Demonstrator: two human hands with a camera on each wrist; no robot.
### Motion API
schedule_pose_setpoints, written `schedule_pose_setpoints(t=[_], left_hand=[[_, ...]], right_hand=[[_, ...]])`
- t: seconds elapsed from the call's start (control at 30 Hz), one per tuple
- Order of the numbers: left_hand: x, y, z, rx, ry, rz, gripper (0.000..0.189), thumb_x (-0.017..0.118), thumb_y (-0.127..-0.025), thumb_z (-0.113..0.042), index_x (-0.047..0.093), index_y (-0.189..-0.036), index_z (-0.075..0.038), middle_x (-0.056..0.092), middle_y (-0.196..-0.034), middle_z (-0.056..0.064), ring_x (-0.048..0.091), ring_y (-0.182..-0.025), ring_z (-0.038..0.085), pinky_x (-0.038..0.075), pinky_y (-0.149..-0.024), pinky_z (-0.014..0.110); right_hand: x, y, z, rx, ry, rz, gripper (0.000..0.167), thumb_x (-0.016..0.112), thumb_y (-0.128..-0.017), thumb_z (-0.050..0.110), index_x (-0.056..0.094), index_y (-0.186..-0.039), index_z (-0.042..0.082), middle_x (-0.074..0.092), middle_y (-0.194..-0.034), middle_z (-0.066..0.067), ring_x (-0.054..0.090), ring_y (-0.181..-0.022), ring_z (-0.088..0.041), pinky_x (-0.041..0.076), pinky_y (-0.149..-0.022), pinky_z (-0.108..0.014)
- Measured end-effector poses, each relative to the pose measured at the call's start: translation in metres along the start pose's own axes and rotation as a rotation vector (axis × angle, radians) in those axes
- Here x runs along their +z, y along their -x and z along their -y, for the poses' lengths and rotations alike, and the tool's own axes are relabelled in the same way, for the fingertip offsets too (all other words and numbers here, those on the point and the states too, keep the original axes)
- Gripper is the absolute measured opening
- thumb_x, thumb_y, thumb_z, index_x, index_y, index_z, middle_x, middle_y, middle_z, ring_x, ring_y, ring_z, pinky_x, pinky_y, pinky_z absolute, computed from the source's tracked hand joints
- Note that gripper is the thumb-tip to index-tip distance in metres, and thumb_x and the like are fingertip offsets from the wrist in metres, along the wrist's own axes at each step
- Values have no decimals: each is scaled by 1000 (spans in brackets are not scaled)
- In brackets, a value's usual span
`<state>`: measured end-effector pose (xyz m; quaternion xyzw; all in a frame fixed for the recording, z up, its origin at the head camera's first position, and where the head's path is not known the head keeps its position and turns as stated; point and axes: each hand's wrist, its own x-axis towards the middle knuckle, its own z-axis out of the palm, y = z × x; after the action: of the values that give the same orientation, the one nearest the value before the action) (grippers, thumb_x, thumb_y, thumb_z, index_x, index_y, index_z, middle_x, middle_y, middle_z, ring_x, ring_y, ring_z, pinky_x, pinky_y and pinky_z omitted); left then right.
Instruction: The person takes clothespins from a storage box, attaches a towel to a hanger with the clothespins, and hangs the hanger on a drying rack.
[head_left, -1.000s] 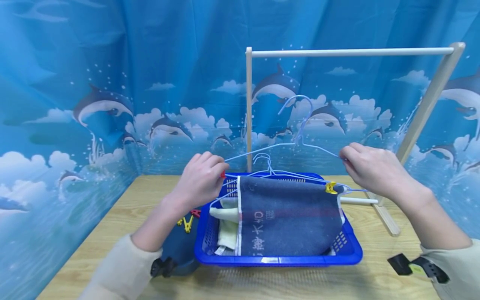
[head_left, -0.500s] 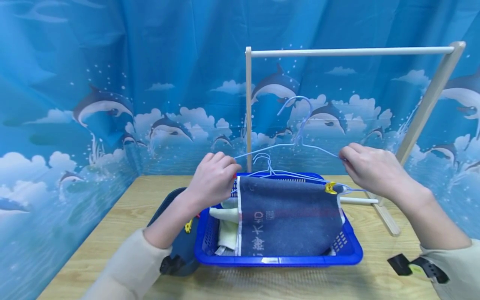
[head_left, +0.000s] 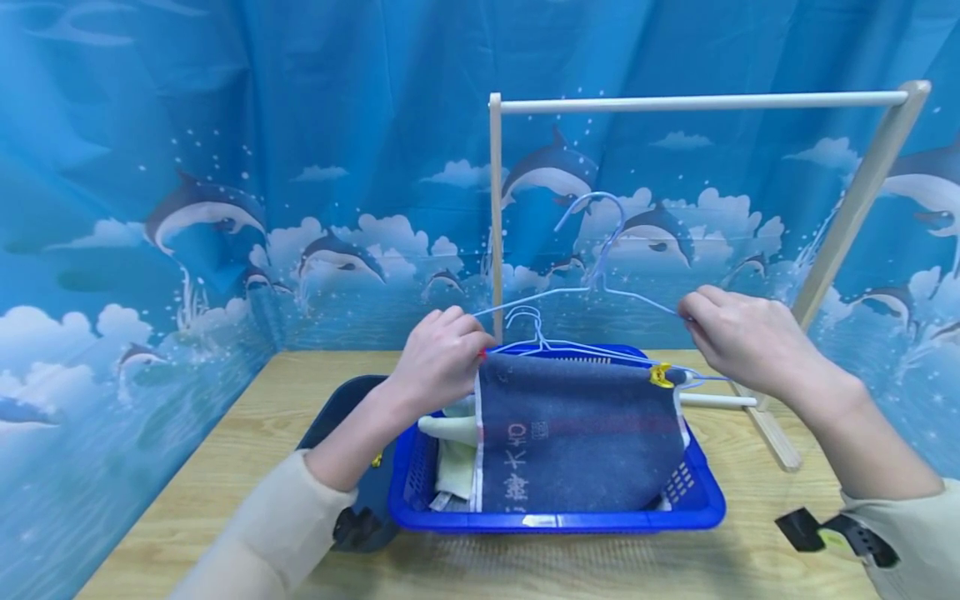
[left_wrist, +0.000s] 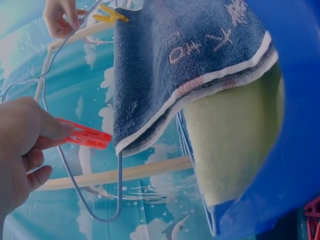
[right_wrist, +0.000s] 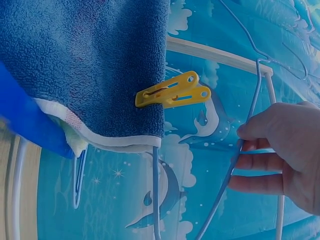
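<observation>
The head camera looks forward and down over the blue plastic basket (head_left: pixel 615 522). Both wrist cameras look from much closer, from opposite ends of the dark blue cloth towel (head_left: pixel 585 450), and see its yellow plastic clip (right_wrist: pixel 170 92).

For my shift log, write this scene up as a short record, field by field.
Left grip: pinches a red clothespin, tip beside the towel's corner; contact unclear
Right grip: holds a sloping wire of the hanger
Towel: dark blue, draped over the hanger's lower wire
Yellow clothespin: clipped on the towel near the right grip
Basket: blue, below the hanger, pale green cloth inside
Dark tray: left of the basket, partly hidden
Rack: standing behind
</observation>
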<state>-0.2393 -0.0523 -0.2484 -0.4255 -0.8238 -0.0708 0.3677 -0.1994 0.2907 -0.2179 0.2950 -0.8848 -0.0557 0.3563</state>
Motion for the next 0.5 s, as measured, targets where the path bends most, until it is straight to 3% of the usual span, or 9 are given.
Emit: schedule_pose_setpoints(t=[0.17,0.3,0.5], left_hand=[[3,-3,0,-19,64,22,18,69,-74,2,74,-87,-9,65,-81,1,49,-71,15,37,-60,25],[4,-5,1,-69,112,60,19,67,-73,4,74,-85,-9,65,-80,0,50,-73,15,39,-62,25],[6,-8,3,-132,159,107,18,68,-73,4,75,-83,-9,65,-80,-1,48,-73,14,39,-64,24]], right_hand=[[0,0,0,-2,-1,-6,4,59,-84,5,58,-87,2,56,-75,-6,46,-51,-13,31,-39,-26],[0,1,0,1,-1,-5,4,57,-86,6,59,-87,3,56,-75,-5,46,-51,-13,30,-39,-26],[0,1,0,-1,2,-9,7,62,-80,2,58,-86,3,56,-75,-5,46,-51,-13,30,-39,-26]])
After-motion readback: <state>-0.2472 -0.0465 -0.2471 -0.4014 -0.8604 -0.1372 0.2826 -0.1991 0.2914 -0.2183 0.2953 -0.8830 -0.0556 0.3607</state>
